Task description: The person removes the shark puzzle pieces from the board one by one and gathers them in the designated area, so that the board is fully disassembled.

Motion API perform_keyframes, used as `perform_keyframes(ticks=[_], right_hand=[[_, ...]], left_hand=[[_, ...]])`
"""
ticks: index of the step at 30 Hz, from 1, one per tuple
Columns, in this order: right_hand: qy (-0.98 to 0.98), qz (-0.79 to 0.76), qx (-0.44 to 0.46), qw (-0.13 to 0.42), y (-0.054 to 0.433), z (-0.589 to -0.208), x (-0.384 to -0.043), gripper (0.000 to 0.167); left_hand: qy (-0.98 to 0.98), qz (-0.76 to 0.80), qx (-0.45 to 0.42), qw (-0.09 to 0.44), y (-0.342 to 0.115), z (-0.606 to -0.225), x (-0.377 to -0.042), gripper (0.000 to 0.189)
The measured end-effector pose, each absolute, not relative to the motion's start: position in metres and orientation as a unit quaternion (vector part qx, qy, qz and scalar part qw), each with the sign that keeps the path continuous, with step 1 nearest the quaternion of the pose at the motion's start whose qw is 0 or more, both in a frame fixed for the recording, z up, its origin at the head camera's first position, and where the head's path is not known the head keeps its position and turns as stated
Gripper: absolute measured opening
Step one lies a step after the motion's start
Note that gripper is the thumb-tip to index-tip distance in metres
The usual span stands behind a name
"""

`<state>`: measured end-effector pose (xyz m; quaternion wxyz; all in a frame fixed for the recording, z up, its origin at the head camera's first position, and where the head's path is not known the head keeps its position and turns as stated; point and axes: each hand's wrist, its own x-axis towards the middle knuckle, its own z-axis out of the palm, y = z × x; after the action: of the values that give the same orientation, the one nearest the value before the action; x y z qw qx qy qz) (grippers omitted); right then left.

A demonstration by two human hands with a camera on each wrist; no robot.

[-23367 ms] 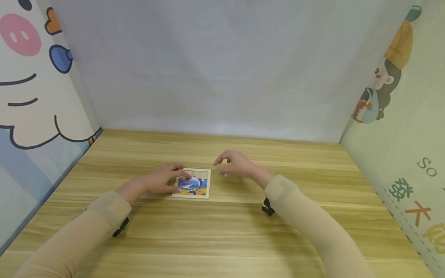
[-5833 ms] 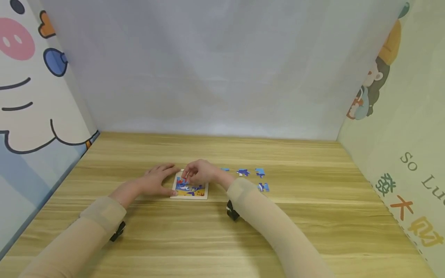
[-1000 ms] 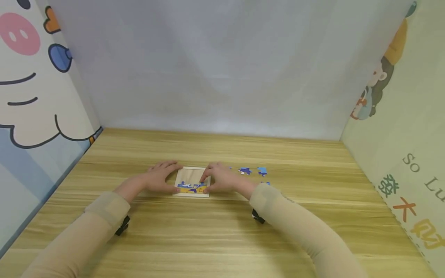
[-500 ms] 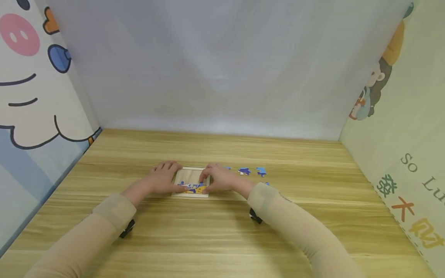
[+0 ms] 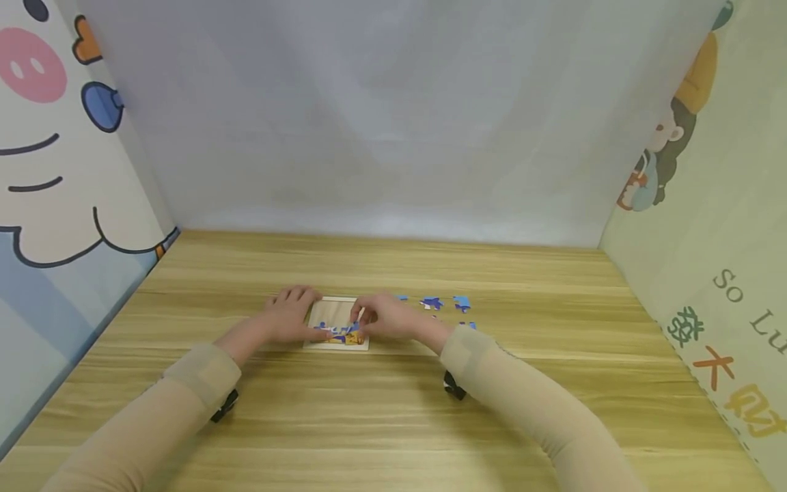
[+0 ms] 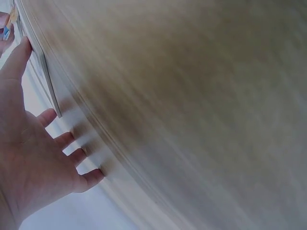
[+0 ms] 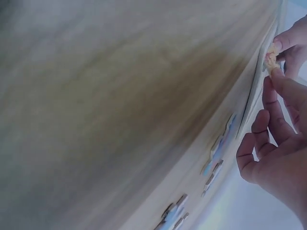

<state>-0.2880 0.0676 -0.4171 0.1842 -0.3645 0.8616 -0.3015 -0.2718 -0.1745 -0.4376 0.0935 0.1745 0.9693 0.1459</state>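
Note:
A small jigsaw puzzle tray (image 5: 333, 311) with a pale rim lies on the table. Its upper part shows bare wood, while blue, white and yellow pieces fill the lower strip. My left hand (image 5: 287, 320) lies at the tray's left side, its thumb reaching over the lower pieces. In the left wrist view its fingertips (image 6: 98, 175) touch the tabletop. My right hand (image 5: 390, 318) is at the tray's lower right corner. Between its thumb and index finger it pinches a yellow puzzle piece (image 7: 271, 59), tilted up from the tray.
Right of the tray lie several loose blue pieces, among them a dark blue and white piece (image 5: 432, 303) and a light blue piece (image 5: 462, 303). A grey curtain (image 5: 381, 137) stands behind the wooden table (image 5: 344, 424), with printed cloth at both sides.
Much earlier the tray held nearly the whole picture; blue pieces now lie to its right. Over the last second my left thumb moved onto the lower pieces, and the right-corner piece tilted up.

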Motion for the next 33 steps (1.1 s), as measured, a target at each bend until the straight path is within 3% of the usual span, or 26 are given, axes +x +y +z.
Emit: perform_keyframes(ticks=[12, 33], right_hand=[[0.866, -0.301, -0.36, 0.173, 0.096, -0.389, -0.287, 0.016], [0.875, -0.304, -0.365, 0.098, 0.179, -0.347, -0.268, 0.016]], left_hand=[[0.97, 0.136, 0.184, 0.086, -0.171, -0.429, -0.268, 0.092], [0.97, 0.127, 0.19, 0.079, -0.174, -0.434, -0.268, 0.095]])
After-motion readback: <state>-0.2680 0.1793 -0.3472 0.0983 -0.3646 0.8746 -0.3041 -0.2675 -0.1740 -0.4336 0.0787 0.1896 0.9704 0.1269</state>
